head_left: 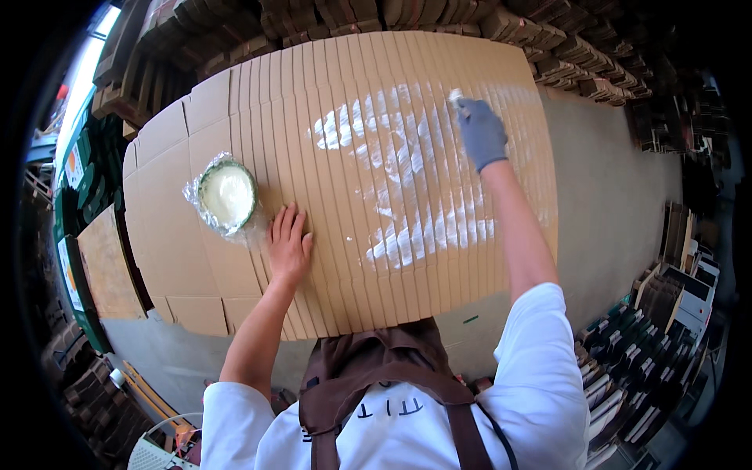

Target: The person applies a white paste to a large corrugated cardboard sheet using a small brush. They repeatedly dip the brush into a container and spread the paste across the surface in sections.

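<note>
Before me lies a broad row of overlapping brown cardboard sheets (329, 305), their edges stepped like shingles. White paste (419, 141) is smeared in streaks across their middle and right part. My bare left hand (289, 244) rests on the sheets, fingers stretched out, holding nothing. Just beyond it, to the left, stands a round green-rimmed tub (255, 205) of creamy white paste, wrapped in clear plastic film. My right hand (482, 133), in a grey glove, is closed at the far right of the streaks. A small white-coated tool (456, 95) sticks out at its fingertips; its kind is hidden.
Bundled cardboard stacks (513, 31) line the far side. Green crates (86, 168) and a wooden board (113, 254) stand at the left. More stacked flat pieces (630, 368) are at the lower right, and a pale basket (160, 453) is at the lower left. Grey floor (607, 168) shows on the right.
</note>
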`<state>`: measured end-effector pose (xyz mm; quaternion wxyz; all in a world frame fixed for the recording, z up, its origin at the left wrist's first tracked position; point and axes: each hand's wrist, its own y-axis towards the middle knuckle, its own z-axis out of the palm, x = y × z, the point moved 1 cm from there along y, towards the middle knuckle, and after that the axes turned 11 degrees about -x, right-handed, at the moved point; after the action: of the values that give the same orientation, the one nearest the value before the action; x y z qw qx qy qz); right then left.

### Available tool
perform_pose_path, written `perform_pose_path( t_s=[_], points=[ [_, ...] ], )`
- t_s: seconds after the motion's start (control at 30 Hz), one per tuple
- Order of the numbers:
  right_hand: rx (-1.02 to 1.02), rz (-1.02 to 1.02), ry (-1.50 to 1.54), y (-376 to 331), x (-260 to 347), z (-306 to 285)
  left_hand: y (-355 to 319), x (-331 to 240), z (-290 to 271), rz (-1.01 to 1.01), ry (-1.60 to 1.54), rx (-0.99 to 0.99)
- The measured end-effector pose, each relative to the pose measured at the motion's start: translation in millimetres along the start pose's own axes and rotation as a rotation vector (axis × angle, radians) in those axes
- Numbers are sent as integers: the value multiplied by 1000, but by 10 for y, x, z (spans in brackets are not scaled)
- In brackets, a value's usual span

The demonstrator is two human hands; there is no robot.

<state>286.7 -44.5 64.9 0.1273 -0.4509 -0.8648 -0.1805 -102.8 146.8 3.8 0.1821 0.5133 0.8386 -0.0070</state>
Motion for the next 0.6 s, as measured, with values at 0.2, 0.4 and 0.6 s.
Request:
perform_pose_path(
  t_s=[0.2, 0.4, 0.6],
  points=[
    [67, 74, -187, 199, -153, 54, -67, 9, 10, 2, 1, 6],
    [-54, -46, 37, -137, 165, 125, -49, 52, 27, 30, 28, -15],
    [65, 141, 98, -667, -230, -344, -13, 6, 65, 29, 30, -37]
  ],
)
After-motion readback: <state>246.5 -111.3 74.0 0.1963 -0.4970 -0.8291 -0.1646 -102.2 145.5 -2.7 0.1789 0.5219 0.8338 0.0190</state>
